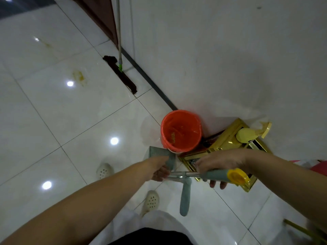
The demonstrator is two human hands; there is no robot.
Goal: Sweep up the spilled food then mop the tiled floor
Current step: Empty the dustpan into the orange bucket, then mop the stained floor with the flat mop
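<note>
My left hand (159, 169) grips a grey-green dustpan (160, 153) held just in front of an orange bin (180, 147). Yellowish food scraps lie inside the bin. My right hand (221, 162) curls round a grey-green handle with a yellow end cap (236, 175). The handle's metal tube runs left to my left hand. A second grey-green grip (184, 198) hangs down from the tube. A yellow food stain (79, 77) marks the white tiled floor at upper left. A mop with a dark brown head (120, 75) leans on the wall.
Shiny gold objects (228, 138) lie against the white wall (230, 59) to the right of the bin. My feet in white perforated shoes (151, 200) stand just below my hands. A fainter stain (46, 44) shows farther up the floor. Open tiles spread to the left.
</note>
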